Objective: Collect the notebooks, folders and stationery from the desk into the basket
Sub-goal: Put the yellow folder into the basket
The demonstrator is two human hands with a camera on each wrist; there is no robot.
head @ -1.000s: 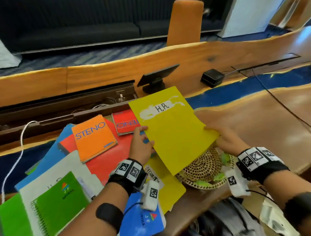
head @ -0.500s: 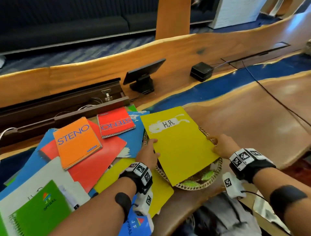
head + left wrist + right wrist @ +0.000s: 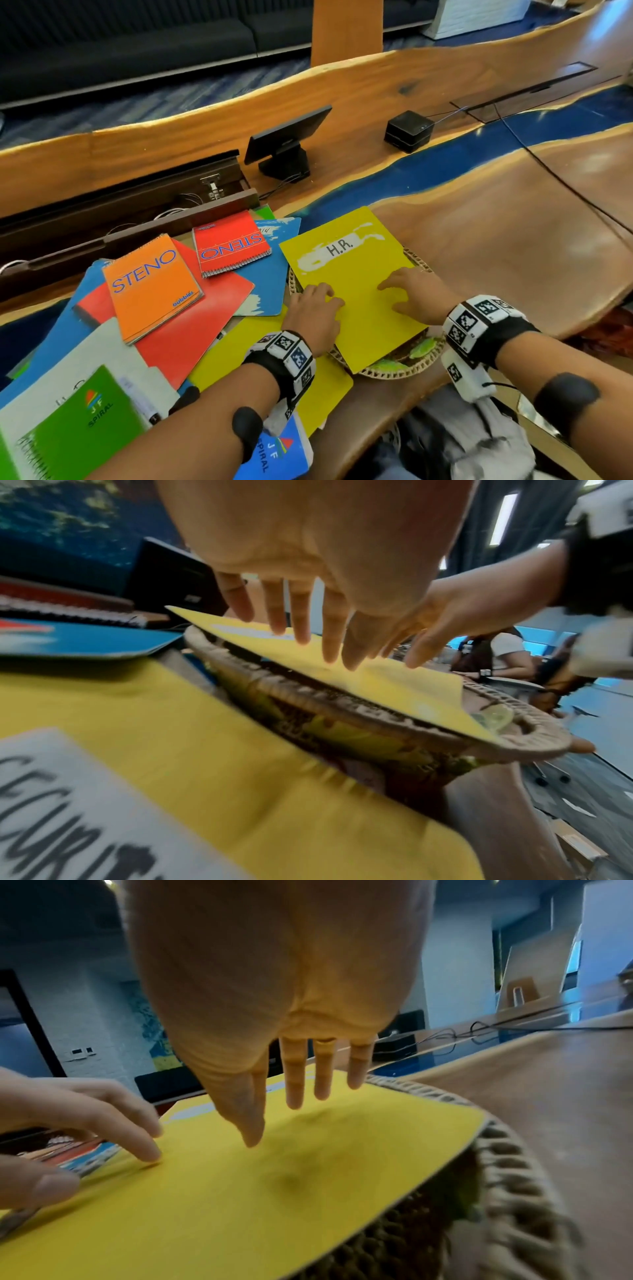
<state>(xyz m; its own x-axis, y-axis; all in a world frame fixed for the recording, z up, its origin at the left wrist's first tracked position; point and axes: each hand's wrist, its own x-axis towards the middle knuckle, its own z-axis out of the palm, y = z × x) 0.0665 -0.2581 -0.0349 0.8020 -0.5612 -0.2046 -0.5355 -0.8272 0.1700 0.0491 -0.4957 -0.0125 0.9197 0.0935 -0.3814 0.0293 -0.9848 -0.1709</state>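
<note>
Whereas one second ago the yellow H.R. folder was held tilted in the air above the basket, and half a second ago gripped at both side edges, it now lies flat across the basket's woven rim, with both hands moved inward onto its cover.

From left to right in the head view: at 8 o'clock a green spiral notebook tops a pile of folders on the surface; at 9 o'clock an orange STENO pad lies on a red folder; toward 11 o'clock a red STENO pad lies on a blue folder. A second yellow folder, labelled with partly legible lettering, lies at 6 o'clock, just beside the basket.

The left hand rests palm-down on the H.R. folder's left part, fingers straight and spread, tips touching the cover. The right hand lies at 3 o'clock of the left, likewise palm-down, fingers extended and slightly apart. Neither hand grips anything. The folder overhangs the rim at its near corner.
</note>
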